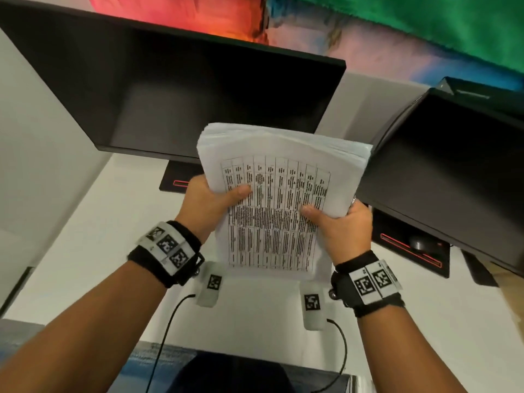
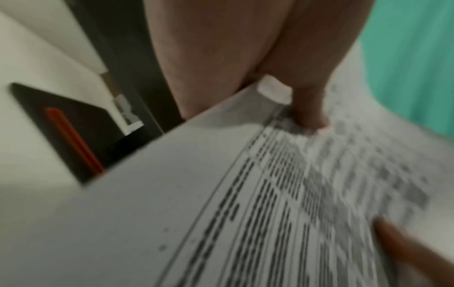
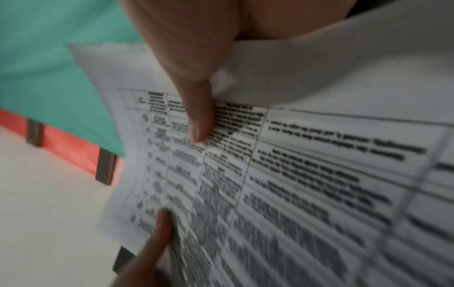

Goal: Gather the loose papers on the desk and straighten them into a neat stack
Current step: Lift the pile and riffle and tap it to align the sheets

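A thick stack of white papers point(image 1: 278, 199) stands upright above the white desk point(image 1: 93, 251), its top sheet printed with a table. My left hand point(image 1: 212, 199) grips the stack's left edge, thumb on the front sheet. My right hand point(image 1: 340, 222) grips the right edge the same way. In the left wrist view the papers point(image 2: 172, 213) fill the frame with my left thumb point(image 2: 309, 108) pressed on the print. In the right wrist view the papers point(image 3: 307, 174) show my right thumb point(image 3: 199, 116) on the table. The stack's upper sheets fan slightly.
A dark monitor point(image 1: 170, 95) stands behind the papers at the left, its base point(image 1: 175, 180) with a red stripe on the desk. A second monitor point(image 1: 453, 165) stands at the right over its own base point(image 1: 414, 251). Cables point(image 1: 167, 321) run from my wrists.
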